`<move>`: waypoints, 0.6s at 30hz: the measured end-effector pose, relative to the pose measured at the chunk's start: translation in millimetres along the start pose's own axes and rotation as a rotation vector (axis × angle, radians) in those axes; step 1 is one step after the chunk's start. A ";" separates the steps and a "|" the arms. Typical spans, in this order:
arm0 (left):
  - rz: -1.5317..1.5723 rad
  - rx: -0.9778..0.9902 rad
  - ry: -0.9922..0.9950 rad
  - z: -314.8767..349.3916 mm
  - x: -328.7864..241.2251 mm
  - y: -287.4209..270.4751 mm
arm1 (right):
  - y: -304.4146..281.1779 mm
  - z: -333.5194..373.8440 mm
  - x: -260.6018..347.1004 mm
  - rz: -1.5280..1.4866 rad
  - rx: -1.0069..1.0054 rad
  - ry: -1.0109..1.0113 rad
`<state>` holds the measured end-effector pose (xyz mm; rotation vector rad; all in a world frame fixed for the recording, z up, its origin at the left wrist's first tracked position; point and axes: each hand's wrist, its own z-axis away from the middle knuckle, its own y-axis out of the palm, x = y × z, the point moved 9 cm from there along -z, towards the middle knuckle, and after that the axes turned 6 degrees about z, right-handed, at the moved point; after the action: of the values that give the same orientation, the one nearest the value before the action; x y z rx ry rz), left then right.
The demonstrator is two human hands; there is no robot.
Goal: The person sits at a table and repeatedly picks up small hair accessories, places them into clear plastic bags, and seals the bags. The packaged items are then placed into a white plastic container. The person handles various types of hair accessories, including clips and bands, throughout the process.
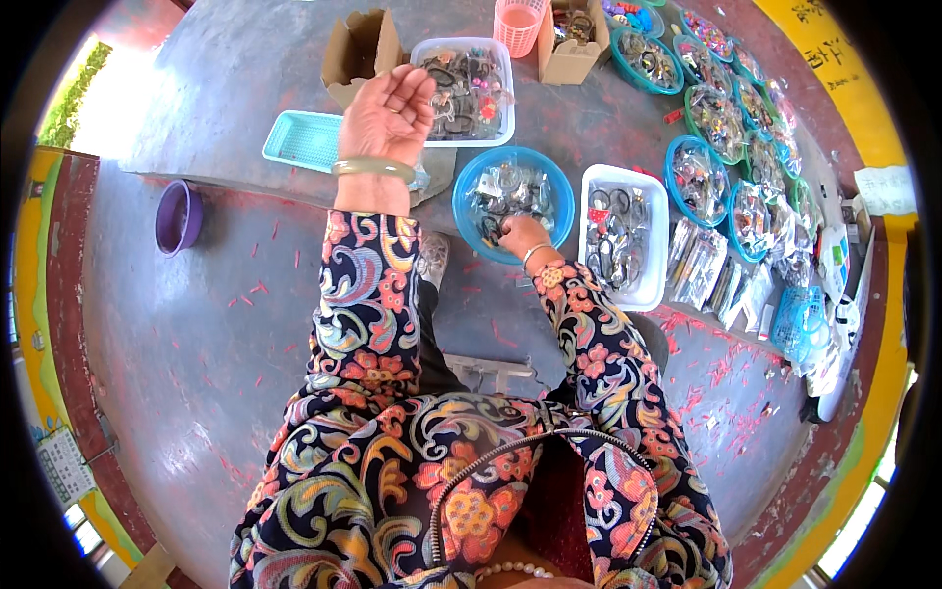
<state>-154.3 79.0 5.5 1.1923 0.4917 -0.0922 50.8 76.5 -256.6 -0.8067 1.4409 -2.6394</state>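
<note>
My left hand (388,118), with a pale bangle at its wrist, is raised palm-up beside a white tray (511,98) of clear packets. Its fingers curl loosely, and nothing shows in them. My right hand (525,240) reaches into a blue round basin (563,194) filled with small clear plastic packets (507,187). Its fingers close at the basin's near side on a packet with dark contents; the fingertips are partly hidden. Right of the basin stands a second white tray (659,228), holding packets with dark ring-shaped pieces.
A turquoise basket (280,137) and an open cardboard box (355,49) are at the far left. A pink basket (520,25) and another box (564,64) stand behind. Several packet-filled basins (677,167) line the right. A purple basin (177,221) sits on the lower floor.
</note>
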 end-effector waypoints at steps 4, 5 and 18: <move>0.031 -0.027 0.046 1.0 -11.6 -2.0 | -1.6 2.1 -7.7 0.044 -0.043 0.053; 0.028 -0.026 0.046 1.1 -13.6 -1.8 | -4.0 3.4 -5.0 0.036 -0.046 0.056; 0.015 -0.015 -0.033 -2.2 5.5 -0.3 | -41.1 -0.7 -22.9 -0.170 -0.119 -0.072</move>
<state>-150.2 81.9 2.3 1.1776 0.4534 -0.0952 79.2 106.6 -234.1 -1.0700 1.5897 -2.6315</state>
